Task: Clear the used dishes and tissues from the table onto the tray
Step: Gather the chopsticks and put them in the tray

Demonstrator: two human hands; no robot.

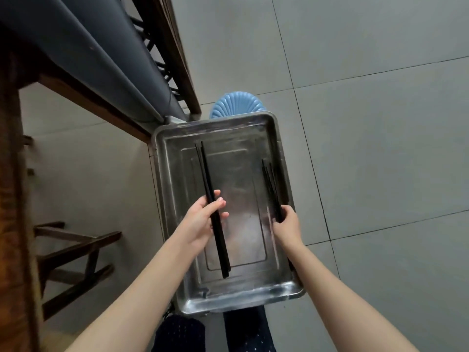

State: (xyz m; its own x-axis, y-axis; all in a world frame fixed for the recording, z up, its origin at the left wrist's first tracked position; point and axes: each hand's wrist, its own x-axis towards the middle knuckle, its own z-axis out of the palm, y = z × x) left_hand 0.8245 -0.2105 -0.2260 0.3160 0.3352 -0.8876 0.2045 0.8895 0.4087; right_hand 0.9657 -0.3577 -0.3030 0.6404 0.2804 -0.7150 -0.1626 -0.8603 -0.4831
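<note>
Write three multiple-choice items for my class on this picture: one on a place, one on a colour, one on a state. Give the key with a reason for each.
1. The left hand and right hand are over:
A) a metal tray
B) a sink
C) a cutting board

2. The chopsticks are:
A) white
B) black
C) red

3. The left hand is:
A) flat and empty
B) gripping chopsticks
C) pressing the tray's rim

Key:
1 A, the tray's shiny floor shows beneath both hands.
2 B, the sticks in each hand look black.
3 B, its fingers and thumb curl round the sticks.
</note>
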